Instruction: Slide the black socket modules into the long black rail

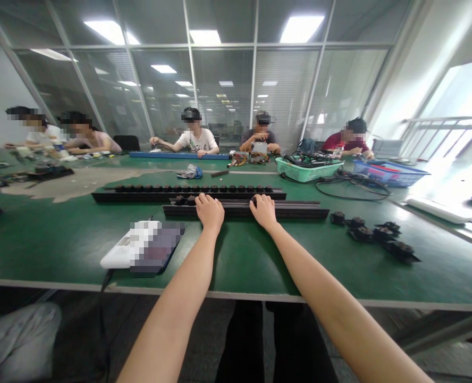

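My left hand (209,210) is closed over the near black rail (236,210), left of its middle, with its fingertips hidden behind the rail's front wall. Just left of these fingers, a few small black parts (179,200) sit in the rail's channel. My right hand (264,211) is closed at the same rail, farther right. A dark bit of a small black part (253,202) shows at its fingers, mostly covered. Behind lies a second black rail (188,197), parallel to the first, carrying a long row of similar black parts.
Several loose black parts (361,233) lie right of the rails. A white device (120,250) and a dark phone-like slab (160,250) lie front left. Farther back are a green basket (310,171), a blue basket (391,173), cables, a cloth (190,172) and several seated people.
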### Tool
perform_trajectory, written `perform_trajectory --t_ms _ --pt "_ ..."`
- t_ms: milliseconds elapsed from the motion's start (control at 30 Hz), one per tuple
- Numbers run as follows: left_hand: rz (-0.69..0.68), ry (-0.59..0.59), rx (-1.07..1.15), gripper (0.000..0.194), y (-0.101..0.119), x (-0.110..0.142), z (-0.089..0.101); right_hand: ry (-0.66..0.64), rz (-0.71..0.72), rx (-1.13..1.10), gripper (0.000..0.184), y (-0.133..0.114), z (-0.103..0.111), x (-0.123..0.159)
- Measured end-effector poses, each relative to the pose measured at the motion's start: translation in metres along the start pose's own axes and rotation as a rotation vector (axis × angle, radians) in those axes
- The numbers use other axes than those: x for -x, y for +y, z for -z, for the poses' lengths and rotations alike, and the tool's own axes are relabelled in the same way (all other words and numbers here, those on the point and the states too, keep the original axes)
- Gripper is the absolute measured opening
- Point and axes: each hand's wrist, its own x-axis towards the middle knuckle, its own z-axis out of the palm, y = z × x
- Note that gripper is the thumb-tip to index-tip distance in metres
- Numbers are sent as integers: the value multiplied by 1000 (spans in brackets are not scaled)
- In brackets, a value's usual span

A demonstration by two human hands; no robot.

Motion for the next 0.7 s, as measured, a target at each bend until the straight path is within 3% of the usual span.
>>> perform_trajectory --t_ms 267,700 --pt "-3 -23 29 41 1 1 3 27 -64 32 30 3 2 0" --pt "-4 -8 54 41 1 1 4 2 -44 67 32 7 9 4"
